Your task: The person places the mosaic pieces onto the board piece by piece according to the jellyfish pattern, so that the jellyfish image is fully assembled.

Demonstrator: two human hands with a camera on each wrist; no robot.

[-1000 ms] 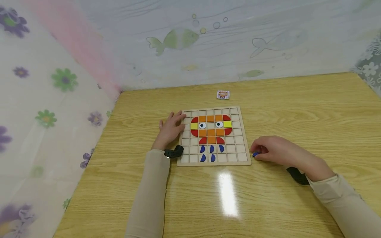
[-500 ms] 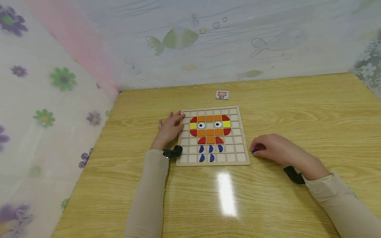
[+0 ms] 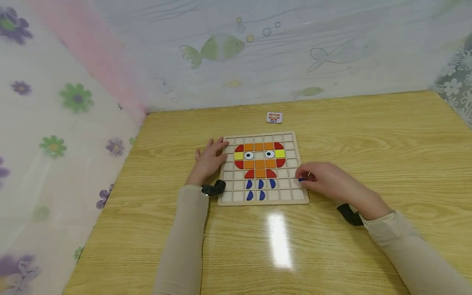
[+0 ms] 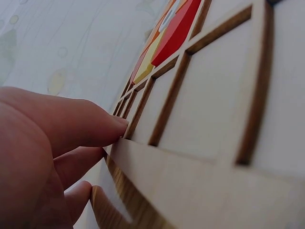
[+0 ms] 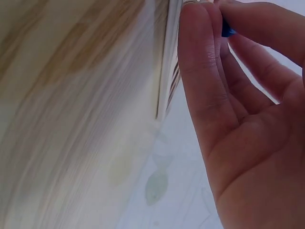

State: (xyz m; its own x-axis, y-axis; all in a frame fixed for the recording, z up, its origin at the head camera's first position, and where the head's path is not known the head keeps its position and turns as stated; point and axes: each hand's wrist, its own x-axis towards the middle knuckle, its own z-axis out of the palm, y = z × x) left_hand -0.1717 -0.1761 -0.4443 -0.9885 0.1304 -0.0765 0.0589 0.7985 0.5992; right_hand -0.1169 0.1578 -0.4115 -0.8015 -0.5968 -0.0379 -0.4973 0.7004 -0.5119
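A wooden grid board (image 3: 285,194) lies flat on the table, holding red, orange, yellow and blue mosaic pieces and two eye pieces. Below the orange and red shapes sit several blue half-round pieces (image 3: 261,184) in two rows. My left hand (image 3: 207,163) rests at the board's left edge, thumb and fingertips touching the rim; the left wrist view shows the thumb there too. Over the board's right edge, my right hand (image 3: 330,180) pinches a small blue piece (image 3: 302,179) between thumb and fingers. Only a sliver of that blue piece (image 5: 226,29) shows in the right wrist view.
Behind the board lies a small picture card (image 3: 274,117) with a similar coloured pattern on a grid. The wooden table (image 3: 147,229) meets a fish-printed wall covering (image 3: 217,88) at the back and a flowered one (image 3: 44,184) at the left.
My right hand has moved leftward from the table beside the board to over its right edge, carrying the blue piece. My left hand has stayed on the board's left edge.
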